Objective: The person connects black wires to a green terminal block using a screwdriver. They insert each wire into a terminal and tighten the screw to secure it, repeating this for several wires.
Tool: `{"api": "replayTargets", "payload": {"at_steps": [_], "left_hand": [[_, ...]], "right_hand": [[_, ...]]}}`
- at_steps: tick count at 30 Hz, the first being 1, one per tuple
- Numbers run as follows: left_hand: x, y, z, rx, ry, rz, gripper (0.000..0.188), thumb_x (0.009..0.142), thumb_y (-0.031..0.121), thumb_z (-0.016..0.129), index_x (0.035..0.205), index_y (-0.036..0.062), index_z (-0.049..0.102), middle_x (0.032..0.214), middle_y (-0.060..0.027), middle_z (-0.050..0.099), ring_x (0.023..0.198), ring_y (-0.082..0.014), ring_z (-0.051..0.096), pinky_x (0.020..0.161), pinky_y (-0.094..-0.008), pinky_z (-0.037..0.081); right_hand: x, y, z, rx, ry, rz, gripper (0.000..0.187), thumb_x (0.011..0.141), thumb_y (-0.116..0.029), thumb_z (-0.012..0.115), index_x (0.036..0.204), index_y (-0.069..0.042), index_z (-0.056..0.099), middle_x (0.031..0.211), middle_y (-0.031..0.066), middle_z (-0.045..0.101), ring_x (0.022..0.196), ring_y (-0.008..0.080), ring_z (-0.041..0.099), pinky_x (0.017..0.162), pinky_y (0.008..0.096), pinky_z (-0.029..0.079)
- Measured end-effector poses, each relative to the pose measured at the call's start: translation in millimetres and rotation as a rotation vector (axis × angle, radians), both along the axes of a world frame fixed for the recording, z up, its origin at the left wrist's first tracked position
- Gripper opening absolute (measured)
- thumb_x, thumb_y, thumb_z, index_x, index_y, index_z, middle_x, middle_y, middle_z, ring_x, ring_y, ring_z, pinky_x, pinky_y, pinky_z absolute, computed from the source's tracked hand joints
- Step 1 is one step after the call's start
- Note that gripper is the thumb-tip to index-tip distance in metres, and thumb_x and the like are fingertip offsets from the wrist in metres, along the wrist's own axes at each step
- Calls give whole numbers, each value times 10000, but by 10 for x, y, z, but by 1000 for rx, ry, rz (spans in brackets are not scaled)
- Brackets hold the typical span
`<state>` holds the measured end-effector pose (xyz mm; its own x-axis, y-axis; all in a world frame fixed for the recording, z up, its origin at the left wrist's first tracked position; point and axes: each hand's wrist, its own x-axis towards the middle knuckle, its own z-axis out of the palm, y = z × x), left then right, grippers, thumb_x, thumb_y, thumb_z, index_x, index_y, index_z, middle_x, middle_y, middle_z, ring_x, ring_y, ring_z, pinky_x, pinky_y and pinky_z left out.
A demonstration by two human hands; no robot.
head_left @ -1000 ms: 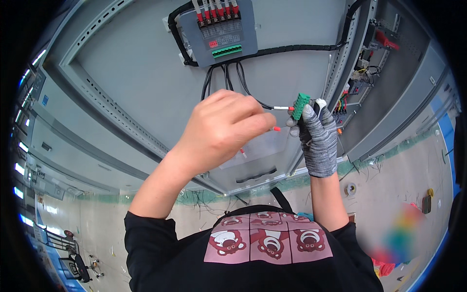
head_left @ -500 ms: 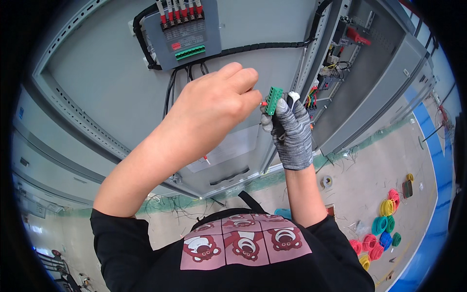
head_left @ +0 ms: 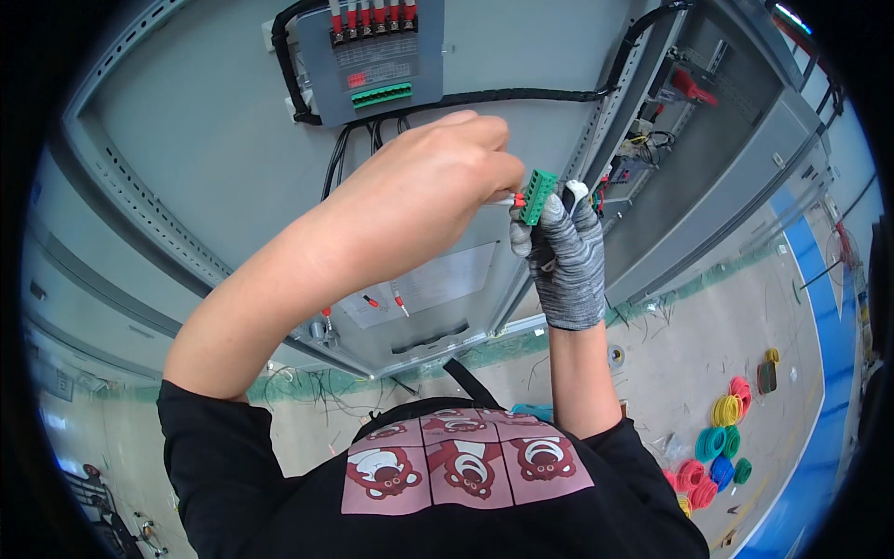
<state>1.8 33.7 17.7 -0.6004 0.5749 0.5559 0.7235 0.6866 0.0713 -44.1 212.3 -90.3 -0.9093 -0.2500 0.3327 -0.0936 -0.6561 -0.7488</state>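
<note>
In the head view, your bare left hand (head_left: 461,168) is drawn in narrow, its thumb and bent fingers pinching a wire end (head_left: 503,201); the grip itself is mostly hidden behind your knuckles. The wire end shows a white sleeve and a red tip, and that tip meets the left side of the green connector (head_left: 539,197). How far it sits inside, you cannot tell from here.

Your right hand (head_left: 566,261), in a grey knit glove, holds the green connector upright with a slight tilt, between thumb and fingers. A white-ended object (head_left: 576,190) pokes up from the same glove, just right of the connector; its kind is unclear.

Below your left forearm hang loose red-tipped wire ends (head_left: 400,303), in front of a pale sheet (head_left: 452,279) inside the grey cabinet. Above your hands is a grey module (head_left: 424,61) with a green terminal strip (head_left: 382,95) and a row of red-booted cables (head_left: 379,17). A black wrapped harness (head_left: 521,95) runs rightward from beneath it, and black cables (head_left: 335,163) drop behind your left arm. On the floor, to your right, lie coloured wire coils (head_left: 711,442).
</note>
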Motion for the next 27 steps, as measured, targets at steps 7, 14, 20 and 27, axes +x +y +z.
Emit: {"api": "replayTargets", "payload": {"at_steps": [7,14,20,27], "left_hand": [[-84,-19,100,132,-366,-7,48,850,19,626,873,-23,633,797,-100,553,712,-244,543,639,-350,436],[-65,5,74,160,-283,-82,25,838,-9,609,850,-30,616,796,-102,550,691,-234,539,625,-338,428],[-25,44,62,197,-282,6,31,821,-14,601,815,-41,586,758,-119,546,674,-243,539,618,-349,430],[-25,47,45,284,-360,-22,21,826,-16,599,831,-37,598,782,-113,563,669,-236,545,615,-336,434]], "right_hand": [[36,16,35,56,53,-30,173,909,-157,688,1023,-48,618,845,72,680,654,145,649,553,252,521],[173,-30,159,85,35,-114,134,934,-163,655,977,-50,598,809,63,664,640,129,632,556,241,505],[174,-63,154,137,96,-156,137,954,-171,627,975,-42,584,801,62,653,622,120,600,551,244,471],[144,-28,138,86,94,-116,142,956,-168,617,964,-32,578,800,61,638,642,126,598,569,254,480]]}}
